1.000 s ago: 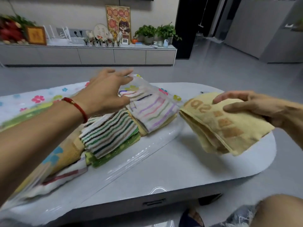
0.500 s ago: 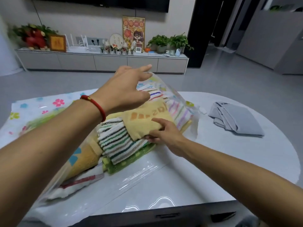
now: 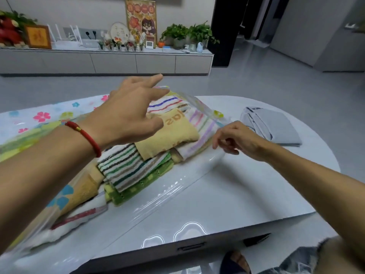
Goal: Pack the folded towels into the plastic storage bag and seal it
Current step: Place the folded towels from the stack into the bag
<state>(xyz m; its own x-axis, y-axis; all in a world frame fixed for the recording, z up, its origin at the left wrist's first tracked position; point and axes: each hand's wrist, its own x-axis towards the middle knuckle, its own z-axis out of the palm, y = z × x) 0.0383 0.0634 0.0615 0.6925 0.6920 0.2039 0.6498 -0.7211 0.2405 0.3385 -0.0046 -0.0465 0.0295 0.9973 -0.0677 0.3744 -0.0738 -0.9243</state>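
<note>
Head view: my left hand (image 3: pixel 126 115) spreads open over the clear plastic storage bag (image 3: pixel 177 186) on the white counter (image 3: pixel 246 194); my right hand (image 3: pixel 235 139) pinches its slippery mouth beside the soft folded yellow towel (image 3: pixel 169 135).

A white oval table (image 3: pixel 227 194) carries the clear plastic storage bag (image 3: pixel 169 186) stuffed with folded towels (image 3: pixel 126 167), lying across its left side, and a folded grey towel (image 3: pixel 276 127) well apart at the far right
</note>
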